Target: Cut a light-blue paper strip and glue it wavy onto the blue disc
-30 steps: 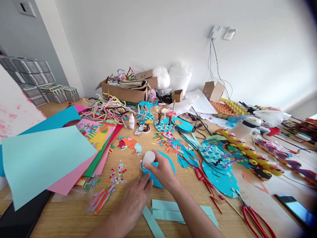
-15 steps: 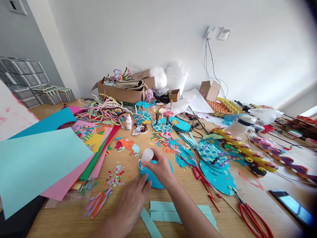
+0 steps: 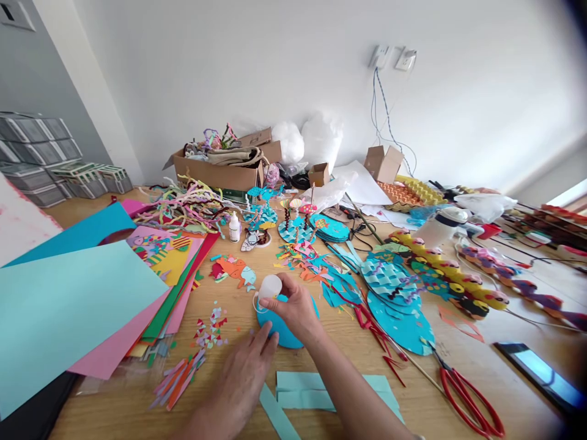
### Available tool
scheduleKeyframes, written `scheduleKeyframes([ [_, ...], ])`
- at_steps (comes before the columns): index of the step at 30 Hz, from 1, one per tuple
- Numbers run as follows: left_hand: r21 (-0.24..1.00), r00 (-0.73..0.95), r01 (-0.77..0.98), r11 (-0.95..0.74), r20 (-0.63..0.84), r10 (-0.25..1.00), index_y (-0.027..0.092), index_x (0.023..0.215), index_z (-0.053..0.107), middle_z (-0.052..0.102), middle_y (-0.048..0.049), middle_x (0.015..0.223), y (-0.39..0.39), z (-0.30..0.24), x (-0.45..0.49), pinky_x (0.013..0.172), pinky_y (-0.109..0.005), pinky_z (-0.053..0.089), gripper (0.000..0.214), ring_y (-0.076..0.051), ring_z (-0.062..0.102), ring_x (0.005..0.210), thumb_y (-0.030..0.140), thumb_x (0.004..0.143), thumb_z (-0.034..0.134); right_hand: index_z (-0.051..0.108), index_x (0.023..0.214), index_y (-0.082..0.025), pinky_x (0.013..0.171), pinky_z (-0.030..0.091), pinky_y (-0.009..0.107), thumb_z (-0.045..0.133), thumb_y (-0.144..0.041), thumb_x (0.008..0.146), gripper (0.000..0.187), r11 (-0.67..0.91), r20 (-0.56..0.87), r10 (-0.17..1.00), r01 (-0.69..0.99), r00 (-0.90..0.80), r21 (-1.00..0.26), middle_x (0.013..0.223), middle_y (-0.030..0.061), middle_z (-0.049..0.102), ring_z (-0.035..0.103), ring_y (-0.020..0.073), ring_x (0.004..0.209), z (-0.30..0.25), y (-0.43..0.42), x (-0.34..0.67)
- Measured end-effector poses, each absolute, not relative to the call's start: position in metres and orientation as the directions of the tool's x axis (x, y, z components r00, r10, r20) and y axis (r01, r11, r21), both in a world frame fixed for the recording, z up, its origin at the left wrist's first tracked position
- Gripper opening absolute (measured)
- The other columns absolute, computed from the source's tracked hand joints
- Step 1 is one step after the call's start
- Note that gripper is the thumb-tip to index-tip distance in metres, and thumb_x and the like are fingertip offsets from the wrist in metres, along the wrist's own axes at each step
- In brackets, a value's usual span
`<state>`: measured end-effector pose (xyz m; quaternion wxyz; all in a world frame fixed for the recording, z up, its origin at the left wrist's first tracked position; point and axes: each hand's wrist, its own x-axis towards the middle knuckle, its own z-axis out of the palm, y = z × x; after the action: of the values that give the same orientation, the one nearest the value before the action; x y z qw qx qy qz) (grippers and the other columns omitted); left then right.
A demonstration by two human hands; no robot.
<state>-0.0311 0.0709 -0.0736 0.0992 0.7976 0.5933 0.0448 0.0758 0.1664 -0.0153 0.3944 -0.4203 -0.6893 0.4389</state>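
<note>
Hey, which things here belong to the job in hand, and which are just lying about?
In the job:
white bottle, held in the right hand
blue disc, touched by the left hand

Apparently just lying about:
phone
red-handled scissors
cardboard box

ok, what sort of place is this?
Probably a craft workspace: sheets of coloured paper, red-handled scissors and a tangled pile of what look like pipe cleaners share a wooden tabletop.

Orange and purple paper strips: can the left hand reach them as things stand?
Probably yes: the left hand appears to grip nothing, and bare wooden tabletop separates it from the paper strips.
</note>
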Motion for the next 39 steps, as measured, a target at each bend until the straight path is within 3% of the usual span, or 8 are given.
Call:
scheduleKeyframes([
  [4,0.145,0.286,0.949,-0.279,-0.029,0.958,0.021,0.125,0.045,0.045,-0.0066,0.135,0.069,-0.072,-0.03,0.091,-0.038,0.045,0.064,-0.022,0.053,0.112,-0.011,0.071,0.032,0.057,0.078,-0.02,0.065,0.044,0.025,0.07,-0.036,0.063,0.026,0.245,0.157,0.93,0.241,-0.331,-0.939,0.07,-0.0022,0.059,0.055,0.015,0.069,-0.018,0.17,0.076],
  [12,0.155,0.278,0.952,-0.266,-0.065,0.958,0.02,0.125,0.047,0.044,-0.0074,0.135,0.071,-0.067,-0.03,0.093,-0.04,0.044,0.062,-0.024,0.052,0.113,-0.011,0.073,0.034,0.056,0.075,-0.019,0.063,0.04,0.024,0.068,-0.033,0.064,0.021,0.299,0.196,0.929,0.324,-0.315,-0.898,0.068,-0.0033,0.056,0.05,0.0137,0.067,-0.01,0.168,0.076],
  [18,0.177,0.275,0.951,-0.255,-0.1,0.956,0.02,0.126,0.046,0.042,-0.0076,0.137,0.071,-0.061,-0.028,0.093,-0.04,0.044,0.063,-0.025,0.05,0.115,-0.011,0.073,0.034,0.054,0.069,-0.019,0.06,0.036,0.022,0.067,-0.032,0.063,0.019,0.311,0.205,0.922,0.315,-0.328,-0.897,0.063,-0.0053,0.052,0.046,0.012,0.063,-0.007,0.167,0.072],
  [25,0.143,0.276,0.953,-0.268,-0.035,0.961,0.022,0.125,0.047,0.044,-0.0074,0.135,0.07,-0.068,-0.029,0.092,-0.041,0.045,0.061,-0.025,0.052,0.113,-0.011,0.074,0.036,0.05,0.063,-0.019,0.058,0.034,0.022,0.065,-0.034,0.063,0.021,0.314,0.214,0.923,0.303,-0.319,-0.9,0.059,-0.0061,0.047,0.042,0.0111,0.06,-0.008,0.169,0.071],
  [29,0.13,0.292,0.95,-0.283,-0.056,0.955,0.018,0.126,0.047,0.044,-0.0108,0.135,0.071,-0.067,-0.028,0.092,-0.041,0.045,0.06,-0.027,0.051,0.113,-0.01,0.073,0.037,0.049,0.062,-0.019,0.057,0.033,0.021,0.066,-0.032,0.062,0.021,0.311,0.216,0.925,0.299,-0.312,-0.902,0.059,-0.0063,0.047,0.042,0.011,0.059,-0.008,0.168,0.07],
  [39,0.115,0.286,0.955,-0.274,-0.098,0.953,0.019,0.127,0.044,0.042,-0.0088,0.136,0.07,-0.062,-0.028,0.094,-0.039,0.044,0.059,-0.024,0.05,0.115,-0.008,0.076,0.037,0.047,0.059,-0.019,0.055,0.032,0.021,0.066,-0.031,0.062,0.023,0.328,0.234,0.922,0.303,-0.309,-0.895,0.057,-0.0062,0.047,0.043,0.0108,0.057,-0.01,0.167,0.066],
])
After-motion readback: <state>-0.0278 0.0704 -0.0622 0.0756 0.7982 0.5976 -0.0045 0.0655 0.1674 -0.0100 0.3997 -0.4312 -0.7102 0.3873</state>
